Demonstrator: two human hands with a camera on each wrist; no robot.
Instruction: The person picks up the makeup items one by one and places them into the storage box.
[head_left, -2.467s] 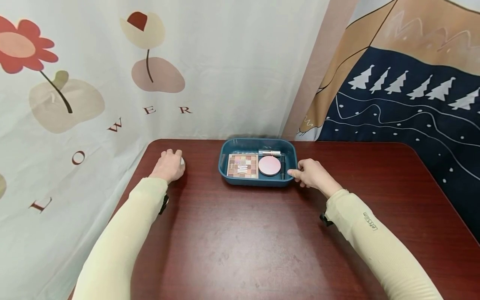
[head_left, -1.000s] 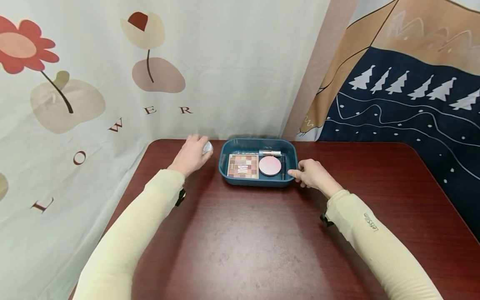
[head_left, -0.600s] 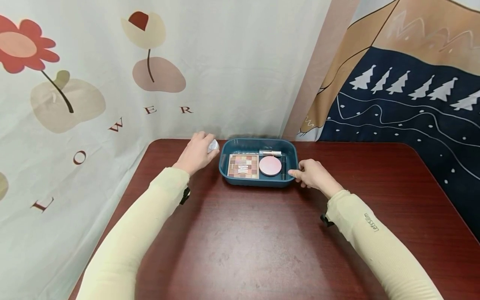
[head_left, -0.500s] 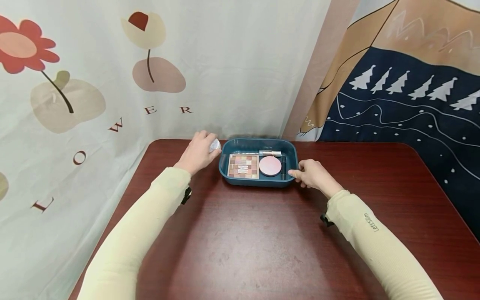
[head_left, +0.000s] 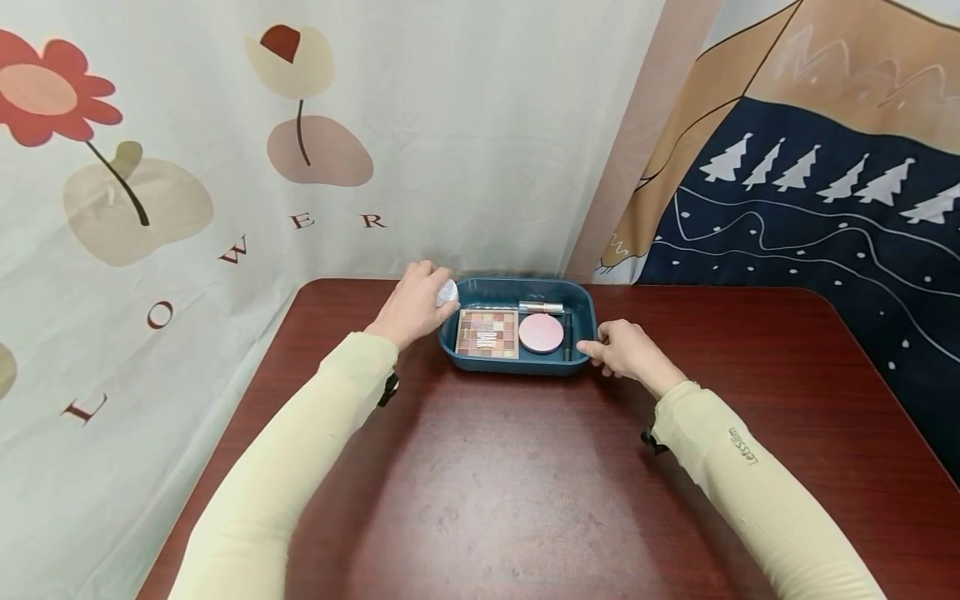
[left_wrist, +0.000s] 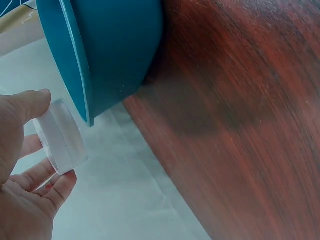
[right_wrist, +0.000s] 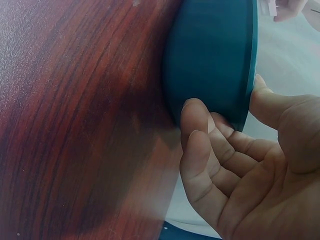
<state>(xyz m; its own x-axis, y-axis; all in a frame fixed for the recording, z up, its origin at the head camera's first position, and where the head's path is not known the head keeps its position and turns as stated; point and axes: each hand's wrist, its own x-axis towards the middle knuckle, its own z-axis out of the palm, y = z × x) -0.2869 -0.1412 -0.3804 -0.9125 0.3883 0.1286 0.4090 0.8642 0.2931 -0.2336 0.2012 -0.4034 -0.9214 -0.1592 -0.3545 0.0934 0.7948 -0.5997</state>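
Note:
My left hand (head_left: 412,307) pinches a small round clear-and-white jar (left_wrist: 61,137) between thumb and fingers. It holds the jar up beside the left end of a blue plastic bin (head_left: 517,365), at rim height. At the opposite end, my right hand (head_left: 628,352) grips the bin's rim, thumb on top and fingers curled against the outer wall. Inside the bin lie an eyeshadow palette (head_left: 487,333), a round pink compact (head_left: 541,332), a clear tube with a metallic band (head_left: 542,307) and a slim black stick (head_left: 567,336).
The bin stands at the back edge of a dark red wooden table (head_left: 480,467). Right behind it hangs a white printed curtain (head_left: 465,150), with a navy and tan cloth (head_left: 810,217) to the right.
My left hand has carried the jar from the table's back left corner rightwards to the bin's left rim. The right hand and the bin have stayed in place.

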